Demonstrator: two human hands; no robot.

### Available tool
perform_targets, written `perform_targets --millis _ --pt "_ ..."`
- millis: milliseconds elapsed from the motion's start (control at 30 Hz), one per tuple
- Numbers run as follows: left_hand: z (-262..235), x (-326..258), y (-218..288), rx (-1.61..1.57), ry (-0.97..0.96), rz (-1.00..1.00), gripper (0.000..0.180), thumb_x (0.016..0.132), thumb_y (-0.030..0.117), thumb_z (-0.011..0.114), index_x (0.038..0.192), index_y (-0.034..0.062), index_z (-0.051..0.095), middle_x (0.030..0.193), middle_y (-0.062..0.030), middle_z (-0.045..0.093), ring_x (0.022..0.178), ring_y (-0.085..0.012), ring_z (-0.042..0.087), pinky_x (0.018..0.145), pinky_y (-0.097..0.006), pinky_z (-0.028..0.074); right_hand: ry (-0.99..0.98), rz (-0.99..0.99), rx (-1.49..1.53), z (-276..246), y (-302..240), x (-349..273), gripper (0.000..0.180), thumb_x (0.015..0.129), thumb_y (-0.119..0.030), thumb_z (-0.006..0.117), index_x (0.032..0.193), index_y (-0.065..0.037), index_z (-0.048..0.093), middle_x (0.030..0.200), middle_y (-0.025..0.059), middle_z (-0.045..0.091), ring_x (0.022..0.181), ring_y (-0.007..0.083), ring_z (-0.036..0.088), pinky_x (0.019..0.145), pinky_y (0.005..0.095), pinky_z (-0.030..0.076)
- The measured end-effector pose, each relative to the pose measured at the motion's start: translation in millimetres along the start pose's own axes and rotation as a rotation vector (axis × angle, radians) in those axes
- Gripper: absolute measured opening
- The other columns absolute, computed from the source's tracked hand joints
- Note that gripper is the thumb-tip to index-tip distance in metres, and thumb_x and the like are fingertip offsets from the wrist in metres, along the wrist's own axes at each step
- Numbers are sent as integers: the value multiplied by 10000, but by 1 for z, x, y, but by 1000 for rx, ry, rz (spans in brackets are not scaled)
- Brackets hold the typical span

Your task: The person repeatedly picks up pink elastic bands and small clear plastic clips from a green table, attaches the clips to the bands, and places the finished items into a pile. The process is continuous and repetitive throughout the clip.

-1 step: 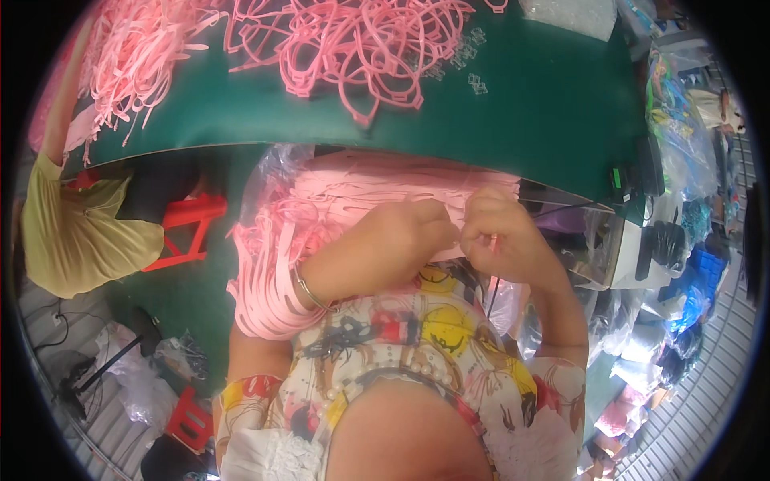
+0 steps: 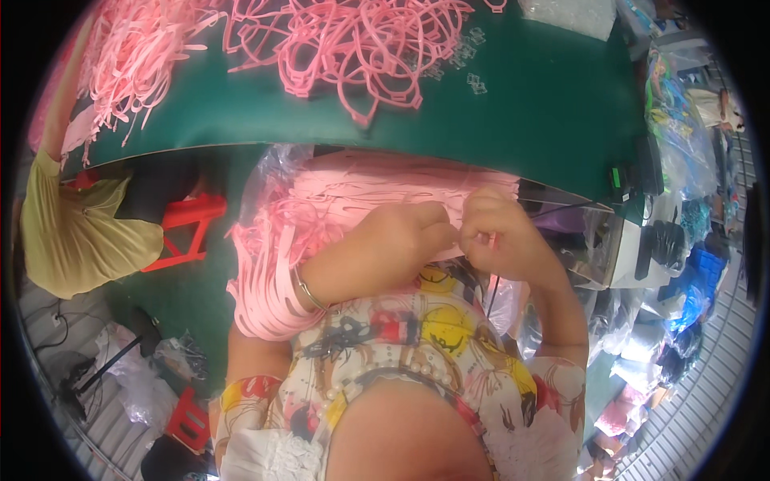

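Your left hand and right hand met knuckle to knuckle below the green worktop — each grip pinched tight on a thin pink strip over the bag of pink strips in your lap — while pink loops lay heaped on the worktop beyond.

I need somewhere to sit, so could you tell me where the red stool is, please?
In the head view the red stool stands on the floor at the left, below the green table edge, beside a person in a yellow-green top.
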State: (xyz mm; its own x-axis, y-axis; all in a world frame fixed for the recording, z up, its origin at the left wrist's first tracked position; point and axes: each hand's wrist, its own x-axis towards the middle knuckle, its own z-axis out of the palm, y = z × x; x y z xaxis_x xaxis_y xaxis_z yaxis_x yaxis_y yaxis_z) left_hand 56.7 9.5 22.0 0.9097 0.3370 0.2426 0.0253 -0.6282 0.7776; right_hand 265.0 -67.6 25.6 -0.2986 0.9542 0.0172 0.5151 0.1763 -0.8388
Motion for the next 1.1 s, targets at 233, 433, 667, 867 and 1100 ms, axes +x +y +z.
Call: perform_targets --millis 233,433,667,867,1100 --pt "22 -11 15 241 -24 -5 370 622 58 718 974 10 612 865 -121 554 725 -316 596 616 -373 509 4 212 408 13 12 -5 26 695 -39 619 669 -40 620 657 12 513 704 140 477 629 284 386" --pt "19 -9 -6 -244 175 -164 244 841 73 627 1069 -10 609 943 -115 604 851 -229 610 749 -337 497 19 308 518 11 11 -4 48 738 -43 606 699 -20 620 699 18 547 729 128 499 661 287 397" --pt "32 -16 -7 -629 148 -430 233 880 95 618 1078 -28 612 929 -73 649 875 -124 588 759 -282 482 37 334 530 17 14 -1 56 748 -43 603 702 -17 620 709 24 551 730 131 504 675 286 398" --pt "37 -26 -19 -1158 77 -736 201 901 146 627 1001 -27 642 821 -32 647 747 -94 583 681 -242 474 -11 290 470 20 17 -1 58 746 -49 609 696 -23 623 704 19 531 715 129 499 662 291 402" --pt "34 -30 -17 -1098 -47 -707 176 898 135 642 965 -28 654 845 -47 656 751 -82 596 679 -214 484 -131 228 461 27 27 -2 44 733 -58 617 691 -44 622 689 14 499 729 139 493 642 289 397"
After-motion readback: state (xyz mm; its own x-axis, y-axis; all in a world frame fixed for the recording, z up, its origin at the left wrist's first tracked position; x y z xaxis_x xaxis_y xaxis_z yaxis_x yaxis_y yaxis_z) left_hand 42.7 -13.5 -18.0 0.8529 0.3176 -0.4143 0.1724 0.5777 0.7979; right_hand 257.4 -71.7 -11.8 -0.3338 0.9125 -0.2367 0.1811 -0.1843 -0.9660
